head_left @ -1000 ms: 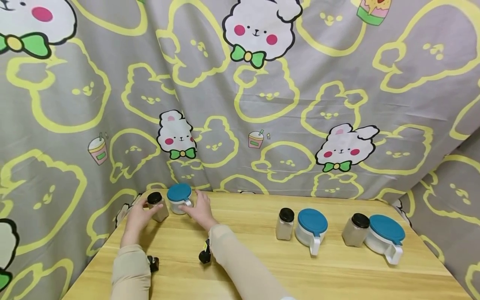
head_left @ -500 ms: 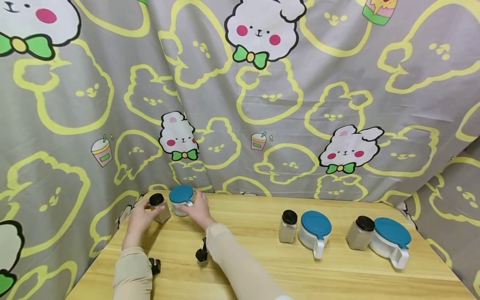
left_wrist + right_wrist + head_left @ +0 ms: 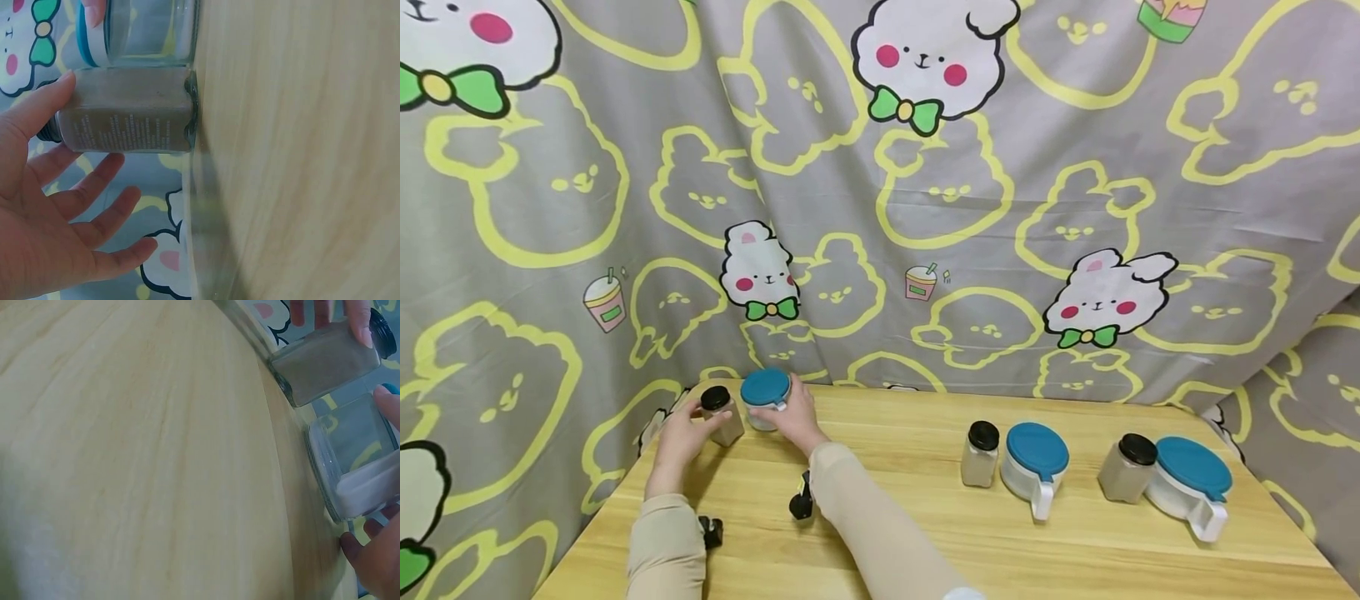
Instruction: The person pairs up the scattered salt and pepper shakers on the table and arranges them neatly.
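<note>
At the table's far left corner, my left hand (image 3: 683,439) holds a squarish spice jar (image 3: 128,119) between thumb and forefinger, near its black lid. Grey-brown powder fills the jar, and its side has printed text. The other fingers of that hand are spread apart. Close beside it stands a clear glass jar (image 3: 353,434) with a blue lid (image 3: 765,387) and a white handle (image 3: 369,484). My right hand (image 3: 799,422) grips this one, thumb on the near side and fingers round the far side. Both jars stand upright on the wooden table (image 3: 880,467).
Toward the right stand another black-lidded jar (image 3: 980,462) and a blue-lidded jar (image 3: 1036,454). Farther right is a similar pair, a black-lidded jar (image 3: 1126,477) and a blue-lidded jar (image 3: 1187,471). A patterned curtain (image 3: 850,192) hangs behind the table.
The head view has shifted slightly. Both hands stay at the same two jars, which have hardly moved.
</note>
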`<state>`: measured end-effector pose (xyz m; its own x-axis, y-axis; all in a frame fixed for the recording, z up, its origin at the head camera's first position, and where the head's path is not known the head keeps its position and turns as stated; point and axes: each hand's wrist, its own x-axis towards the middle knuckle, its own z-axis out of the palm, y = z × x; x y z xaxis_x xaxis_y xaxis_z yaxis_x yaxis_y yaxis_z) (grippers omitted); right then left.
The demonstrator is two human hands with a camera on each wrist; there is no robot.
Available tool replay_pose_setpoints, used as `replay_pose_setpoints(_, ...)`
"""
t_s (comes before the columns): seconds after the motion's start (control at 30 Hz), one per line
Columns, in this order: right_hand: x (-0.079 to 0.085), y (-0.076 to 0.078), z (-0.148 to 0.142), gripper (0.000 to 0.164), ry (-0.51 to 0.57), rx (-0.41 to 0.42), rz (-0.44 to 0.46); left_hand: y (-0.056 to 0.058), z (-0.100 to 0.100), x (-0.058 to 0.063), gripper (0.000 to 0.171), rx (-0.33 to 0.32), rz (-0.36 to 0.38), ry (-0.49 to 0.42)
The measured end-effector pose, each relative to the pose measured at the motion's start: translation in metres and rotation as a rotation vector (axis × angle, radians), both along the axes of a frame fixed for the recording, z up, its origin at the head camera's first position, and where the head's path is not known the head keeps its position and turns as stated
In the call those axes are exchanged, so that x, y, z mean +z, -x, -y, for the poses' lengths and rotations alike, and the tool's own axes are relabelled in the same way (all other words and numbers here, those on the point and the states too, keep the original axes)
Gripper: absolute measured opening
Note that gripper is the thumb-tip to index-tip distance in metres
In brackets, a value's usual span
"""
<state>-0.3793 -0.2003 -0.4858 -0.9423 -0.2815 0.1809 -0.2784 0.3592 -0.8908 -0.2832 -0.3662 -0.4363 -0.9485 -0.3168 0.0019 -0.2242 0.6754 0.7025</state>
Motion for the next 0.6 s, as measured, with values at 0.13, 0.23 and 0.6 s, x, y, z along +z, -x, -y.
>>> replay_pose_setpoints(0.13,0.001,-0.0006,-0.0001,0.1,-0.003,0.009,0.002,-0.0013,-0.0015,0.0,0.082,0.004,-0.008,-0.005)
replay_pose_setpoints(0.23,0.0018,-0.0002,-0.0001,0.1,-0.008,0.01,-0.001,-0.0018,-0.0026,0.0009,0.083,0.009,-0.007,-0.002)
replay_pose_setpoints(0.6,0.0005,0.0042,0.0009,0.088,0.021,0.042,-0.035,0.0001,-0.0028,-0.0003,0.087,0.029,-0.003,0.006)
